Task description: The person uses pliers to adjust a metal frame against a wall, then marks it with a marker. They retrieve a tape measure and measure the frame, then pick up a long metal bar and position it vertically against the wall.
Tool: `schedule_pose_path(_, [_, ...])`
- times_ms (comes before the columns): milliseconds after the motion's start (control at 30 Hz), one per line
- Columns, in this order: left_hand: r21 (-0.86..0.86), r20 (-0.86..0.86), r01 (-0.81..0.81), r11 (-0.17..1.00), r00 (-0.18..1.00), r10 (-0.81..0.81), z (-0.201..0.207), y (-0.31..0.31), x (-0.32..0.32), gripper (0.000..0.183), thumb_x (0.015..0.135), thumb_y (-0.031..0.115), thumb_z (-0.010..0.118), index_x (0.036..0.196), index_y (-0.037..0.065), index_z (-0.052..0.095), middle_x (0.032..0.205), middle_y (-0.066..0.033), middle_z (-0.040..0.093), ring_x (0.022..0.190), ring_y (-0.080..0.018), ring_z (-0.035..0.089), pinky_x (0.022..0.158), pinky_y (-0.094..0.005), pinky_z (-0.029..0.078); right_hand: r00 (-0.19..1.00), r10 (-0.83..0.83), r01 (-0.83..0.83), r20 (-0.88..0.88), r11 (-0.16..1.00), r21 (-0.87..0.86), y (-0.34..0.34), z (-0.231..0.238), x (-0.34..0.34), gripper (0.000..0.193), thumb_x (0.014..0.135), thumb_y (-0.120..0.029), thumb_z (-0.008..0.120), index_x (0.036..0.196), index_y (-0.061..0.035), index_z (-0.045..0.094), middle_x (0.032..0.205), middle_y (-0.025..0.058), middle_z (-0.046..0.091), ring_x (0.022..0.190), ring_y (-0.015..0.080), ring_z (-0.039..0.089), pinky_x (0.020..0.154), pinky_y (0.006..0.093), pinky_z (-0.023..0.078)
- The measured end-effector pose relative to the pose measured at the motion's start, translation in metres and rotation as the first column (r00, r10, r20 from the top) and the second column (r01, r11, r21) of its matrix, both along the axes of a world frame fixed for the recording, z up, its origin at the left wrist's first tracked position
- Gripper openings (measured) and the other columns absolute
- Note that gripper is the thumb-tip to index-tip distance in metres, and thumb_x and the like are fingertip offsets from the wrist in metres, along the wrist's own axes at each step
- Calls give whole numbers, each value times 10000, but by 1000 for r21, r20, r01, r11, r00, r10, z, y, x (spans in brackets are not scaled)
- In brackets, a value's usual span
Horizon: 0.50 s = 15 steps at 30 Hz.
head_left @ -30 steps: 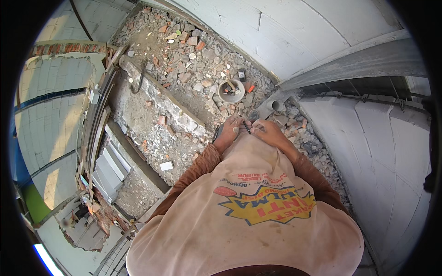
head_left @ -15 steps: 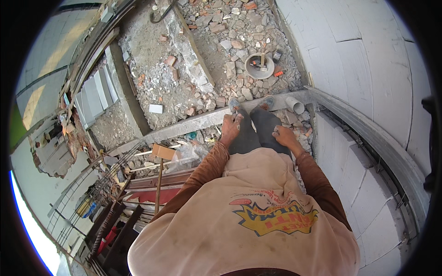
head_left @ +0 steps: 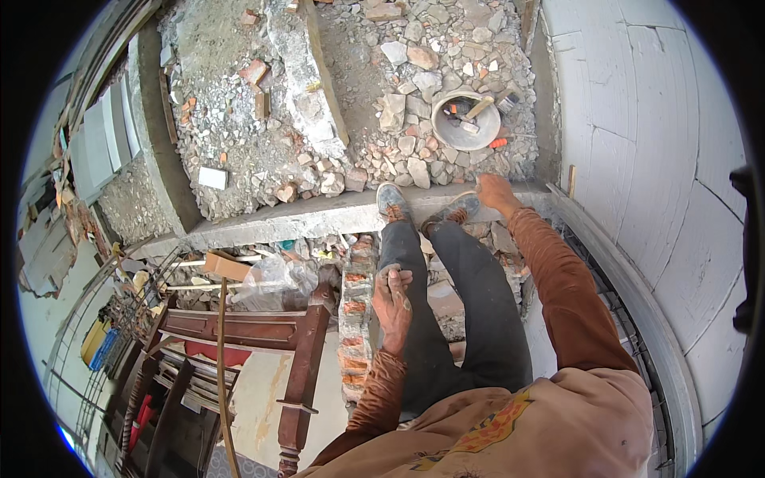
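Observation:
My left hand [head_left: 393, 307] is in front of my left thigh, its fingers curled together; whether anything small is inside I cannot make out. Farther forward, my right hand [head_left: 496, 193] is closed in a fist above the concrete beam [head_left: 311, 217], just right of my right shoe [head_left: 453, 209]. What that fist may hold is hidden. Beyond it, a round grey bucket [head_left: 438, 131] sits on the rubble and contains a wooden-handled tool [head_left: 480, 108] and other small items. A brush [head_left: 508, 100] and an orange object [head_left: 498, 143] lie beside the bucket.
Broken brick and stone [head_left: 406, 145] cover the ground ahead. A white block wall [head_left: 629, 103] rises at the right. Left of my legs stand a dark-red wooden frame [head_left: 299, 382] and a brick edge [head_left: 355, 319]. A white tile [head_left: 213, 178] lies on the rubble; steel mesh [head_left: 68, 342] is far left.
My body leans forward and the view has shifted. The right hand has reached ahead, past my knees toward the beam. The left hand remains closed, now lower in the view.

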<state>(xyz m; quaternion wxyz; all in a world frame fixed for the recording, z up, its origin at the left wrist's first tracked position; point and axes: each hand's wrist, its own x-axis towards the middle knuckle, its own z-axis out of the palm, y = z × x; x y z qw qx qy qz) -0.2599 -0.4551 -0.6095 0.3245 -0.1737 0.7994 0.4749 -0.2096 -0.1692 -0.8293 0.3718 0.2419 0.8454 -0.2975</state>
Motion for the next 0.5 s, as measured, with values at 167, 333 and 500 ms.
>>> schedule_pose_path(167, [90,274,-8,996,962,-17,-31,11,-3,392,1048,362,453,1131,-7,560,870,-140,703,744,-194,685,706,-291,542,934,196,-113,-297,955,274,27,-175,-50,203,836,-12,540,1011,1,641,926,228,663,923,386,663,796,441,543])
schedule_pose_path(333, [234,364,-10,972,928,-78,-24,-2,-25,337,1064,307,408,1189,29,552,967,-133,704,877,-197,695,790,-344,554,784,443,-253,-435,868,427,87,-326,-69,359,830,10,532,1175,-77,579,1122,219,605,918,418,642,762,496,534])
schedule_pose_path(500, [233,435,-44,972,898,-63,-28,3,-46,414,1056,402,387,1294,102,544,922,-98,697,859,-208,672,823,-349,514,680,716,-517,-159,622,588,137,-392,-80,54,898,-152,572,926,-113,596,822,74,614,815,259,638,730,389,520])
